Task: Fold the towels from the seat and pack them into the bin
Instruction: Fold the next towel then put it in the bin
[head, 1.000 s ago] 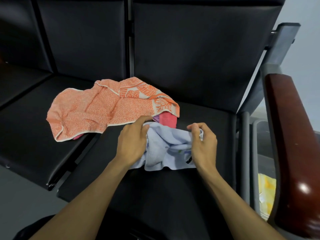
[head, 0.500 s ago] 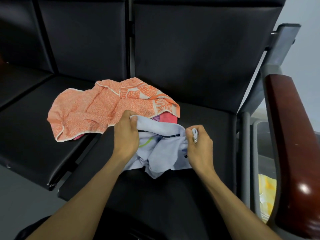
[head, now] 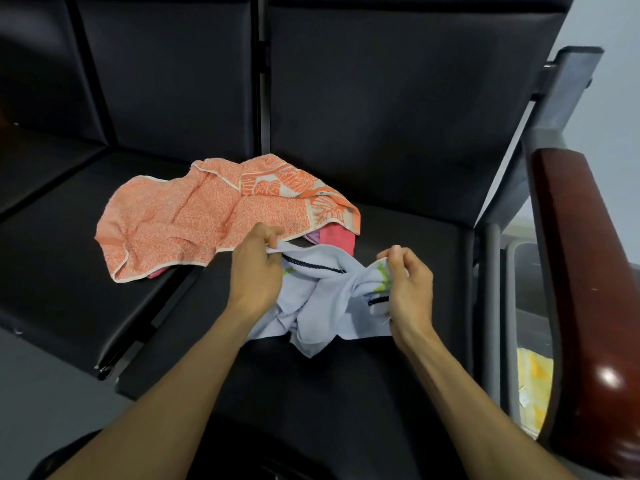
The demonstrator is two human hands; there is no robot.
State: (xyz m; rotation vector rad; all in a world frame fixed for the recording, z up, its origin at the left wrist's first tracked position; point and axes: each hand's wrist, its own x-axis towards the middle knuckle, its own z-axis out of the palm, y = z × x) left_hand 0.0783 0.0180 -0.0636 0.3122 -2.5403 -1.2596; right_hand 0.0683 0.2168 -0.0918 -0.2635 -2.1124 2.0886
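A crumpled pale blue towel (head: 322,306) with a dark stripe and green marks hangs between both hands just above the black seat (head: 346,393). My left hand (head: 258,268) pinches its upper left edge. My right hand (head: 407,282) pinches the edge at the right, fingers curled. Behind them an orange patterned towel (head: 194,223) lies spread and rumpled across two seats. A pink towel (head: 337,239) shows from under its right end. The bin (head: 530,341) stands at the right beyond the seat frame, with a yellow cloth (head: 533,386) inside.
A glossy reddish-brown armrest (head: 581,306) runs down the right side between the seat and the bin. Black backrests (head: 381,98) rise behind the towels. A gap divides the two seat cushions at the left.
Both hands have drawn apart, stretching the blue towel's top edge open; the right hand has moved right and the dark stripe and green marks have come into view.
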